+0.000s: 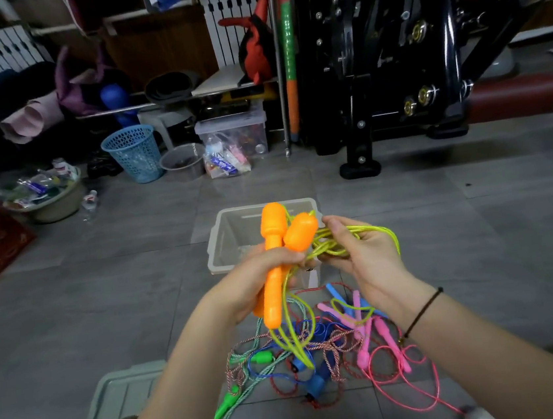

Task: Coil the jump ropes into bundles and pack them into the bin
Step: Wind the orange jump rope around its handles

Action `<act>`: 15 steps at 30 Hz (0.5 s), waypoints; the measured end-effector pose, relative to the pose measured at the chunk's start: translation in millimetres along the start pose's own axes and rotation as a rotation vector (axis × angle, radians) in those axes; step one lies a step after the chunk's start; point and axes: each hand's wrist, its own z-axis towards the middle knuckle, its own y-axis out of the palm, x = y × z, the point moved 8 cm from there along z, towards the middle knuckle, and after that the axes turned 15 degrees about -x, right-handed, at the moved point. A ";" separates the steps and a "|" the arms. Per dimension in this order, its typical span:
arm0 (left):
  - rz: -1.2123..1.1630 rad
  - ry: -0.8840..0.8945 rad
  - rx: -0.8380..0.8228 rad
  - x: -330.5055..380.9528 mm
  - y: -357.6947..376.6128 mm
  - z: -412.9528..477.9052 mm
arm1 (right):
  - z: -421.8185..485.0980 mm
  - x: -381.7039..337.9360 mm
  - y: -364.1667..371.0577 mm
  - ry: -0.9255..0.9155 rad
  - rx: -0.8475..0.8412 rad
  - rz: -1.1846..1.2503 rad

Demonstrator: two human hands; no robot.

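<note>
Status, head view: first rope is mid-coil, nothing packed that I can see.

Left hand [260, 278] grips both orange handles [272, 225] together, fingers curled round the shafts, fat ends pointing to 12 o'clock. Right hand [363, 254], at 3 o'clock of the left, has its fingers curled round a bunch of the yellow-green rope [329, 243] that runs off those handles. Several loops are gathered there, loose rather than tight. Rest of that rope hangs from the handles in a long slack loop toward 6 o'clock, down to the pile on the floor [140, 293]. Coil looks roughly half gathered, by my estimate.

Bin [223, 236] sits on the floor at 12 o'clock, just past the hands, open. Visible part of the inside shows no bundle. The hands hide the near wall, so I can't rule out something low in there. Lid [124, 395] lies at 7 o'clock, off the bin.

Left to do, judged from the pile at 6 o'clock: pink rope [382, 335], blue-handled rope [314, 384], green-handled rope [226, 404], plus a red-white twisted cord [330, 358]. All are uncoiled and tangled across each other. Can't tell which handles the cord belongs to, so exact rope count is unclear. Early stage: one in hand, three or more on the floor, none seen in the bin.
</note>
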 end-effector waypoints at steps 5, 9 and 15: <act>0.112 0.065 0.281 9.4 -41.2 -23.7 | 14.2 -12.7 -52.2 0.077 0.210 0.026; -0.013 0.186 0.571 15.5 -96.8 -64.7 | 23.0 -11.5 -96.9 0.092 0.353 0.328; -0.099 0.244 0.507 5.5 -97.7 -80.2 | 6.1 24.9 -72.1 0.251 0.254 0.370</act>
